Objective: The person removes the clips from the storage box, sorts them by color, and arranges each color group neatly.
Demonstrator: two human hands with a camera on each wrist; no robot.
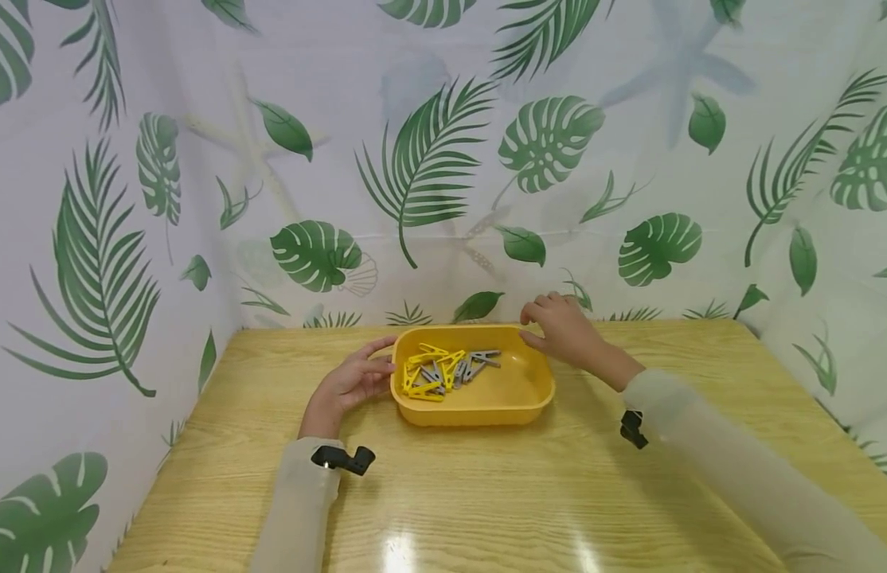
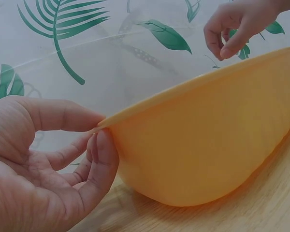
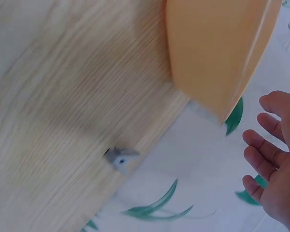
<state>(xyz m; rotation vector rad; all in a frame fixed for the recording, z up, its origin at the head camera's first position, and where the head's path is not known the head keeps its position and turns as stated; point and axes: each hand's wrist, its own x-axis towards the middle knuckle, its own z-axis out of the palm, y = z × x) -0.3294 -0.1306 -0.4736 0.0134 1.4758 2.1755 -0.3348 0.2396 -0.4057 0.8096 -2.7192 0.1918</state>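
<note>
A yellow plastic basin [image 1: 479, 416] stands on the table with yellow clothespins [image 1: 425, 390] and grey clothespins [image 1: 474, 371] heaped in its left half. At its left end my left hand [image 1: 350, 383] pinches the rim between thumb and fingers, as the left wrist view shows close up. My right hand [image 1: 564, 330] hovers by the basin's back right corner, fingers loosely bent and holding nothing. Beyond the basin in the right wrist view, a single grey clothespin [image 3: 120, 158] lies on the tabletop near the back edge, apart from the right hand [image 3: 275, 159].
The wood-grain table [image 1: 458, 493] reaches back to a white cloth [image 1: 443, 48] printed with green leaves, which also hangs at both sides. A black wrist camera [image 1: 343, 459] is strapped to the left sleeve, another wrist camera [image 1: 633, 430] to the right.
</note>
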